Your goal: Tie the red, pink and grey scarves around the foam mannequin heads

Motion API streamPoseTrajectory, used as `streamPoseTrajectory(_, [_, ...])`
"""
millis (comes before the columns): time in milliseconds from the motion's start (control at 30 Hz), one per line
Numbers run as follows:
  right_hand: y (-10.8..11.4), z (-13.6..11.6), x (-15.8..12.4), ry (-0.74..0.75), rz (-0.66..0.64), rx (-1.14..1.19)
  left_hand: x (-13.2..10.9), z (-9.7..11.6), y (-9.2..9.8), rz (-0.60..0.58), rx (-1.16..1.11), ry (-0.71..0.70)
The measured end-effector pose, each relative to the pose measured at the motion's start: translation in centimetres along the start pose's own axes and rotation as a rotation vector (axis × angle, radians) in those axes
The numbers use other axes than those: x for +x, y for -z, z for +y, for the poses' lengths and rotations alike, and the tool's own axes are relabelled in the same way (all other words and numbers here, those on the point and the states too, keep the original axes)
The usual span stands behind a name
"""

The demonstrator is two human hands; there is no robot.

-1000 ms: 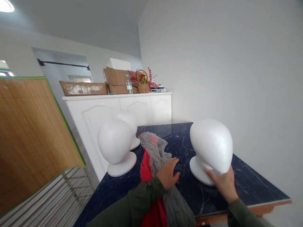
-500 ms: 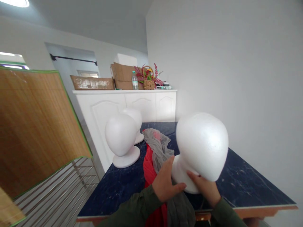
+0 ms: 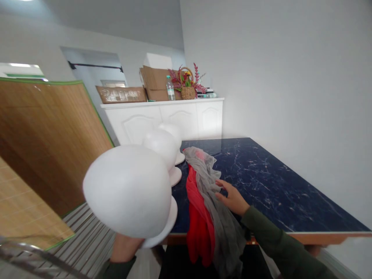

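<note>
- Left hand (image 3: 125, 247): looks wrapped around the neck of the white mannequin head (image 3: 128, 190), but the fingers are hidden, so no idea how solid that grip is.
- That head is right above the left hand. One-handed hold, so a loose wrist could let it roll off; its base (image 3: 173, 214) could also clip the counter (image 3: 279, 182). It's tipped, crown up and left of the base, long axis slanting between them. Smooth surface, can't tell where it faces.
- Beyond the left hand, the nearer head (image 3: 162, 145) and farther head (image 3: 173, 132) stand upright; a careless swing could knock them.
- Red-and-grey cloth (image 3: 200, 193), between the hands, stretches lengthwise and droops over the near edge. A snag could drag it down.
- Right hand (image 3: 234, 198): nothing in it, fingers loosely bent beside the cloth; can't tell if they touch.
</note>
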State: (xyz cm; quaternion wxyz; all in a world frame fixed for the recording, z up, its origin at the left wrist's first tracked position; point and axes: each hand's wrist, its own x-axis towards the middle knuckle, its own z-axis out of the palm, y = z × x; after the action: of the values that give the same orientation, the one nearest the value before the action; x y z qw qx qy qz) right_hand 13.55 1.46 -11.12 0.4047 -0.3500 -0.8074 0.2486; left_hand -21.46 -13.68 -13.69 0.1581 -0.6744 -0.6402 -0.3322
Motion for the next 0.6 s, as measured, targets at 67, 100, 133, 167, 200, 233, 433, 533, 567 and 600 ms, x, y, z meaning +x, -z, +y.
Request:
streamPoseTrajectory(67, [-0.3, 2.5, 0.6, -0.116, 0.063, 0.013, 0.8, -1.3, 0.1, -0.023, 0.022, 0.016])
streamPoseTrajectory(100, [-0.4, 3.5, 0.8, -0.183, 0.085, 0.021, 1.2, -1.9, -0.1, -0.021, 0.019, 0.032])
streamPoseTrajectory(133, [-0.5, 4.4, 0.9, -0.247, 0.103, 0.032, 1.6, -2.3, -0.4, -0.013, 0.009, 0.055])
streamPoseTrajectory(167, [-0.5, 5.1, 1.0, -0.3, 0.12, 0.043, 2.0, -2.6, -0.8, 0.0, -0.008, 0.086])
streamPoseTrajectory(200, [-0.6, 5.5, 1.0, -0.336, 0.134, 0.051, 2.3, -2.9, -1.1, 0.009, -0.029, 0.113])
streamPoseTrajectory(233, [-0.6, 5.8, 1.0, -0.351, 0.141, 0.055, 2.6, -3.0, -1.4, 0.012, -0.053, 0.129])
streamPoseTrajectory(433, [-0.8, 5.0, 0.4, -0.241, 0.066, -0.093, 2.2, -1.0, -0.9, 0.077, -0.1, 0.222])
streamPoseTrajectory(533, [-0.7, 4.7, 0.4, -0.228, 0.063, -0.147, -0.5, 1.8, -0.5, 0.431, -0.046, 0.382])
streamPoseTrajectory(567, [-0.7, 4.7, 0.5, -0.224, 0.06, -0.158, -1.7, 2.8, -0.6, 0.514, -0.048, 0.387])
streamPoseTrajectory(600, [-0.7, 4.6, 0.5, -0.218, 0.057, -0.172, -2.7, 3.9, -0.8, 0.523, -0.068, 0.353])
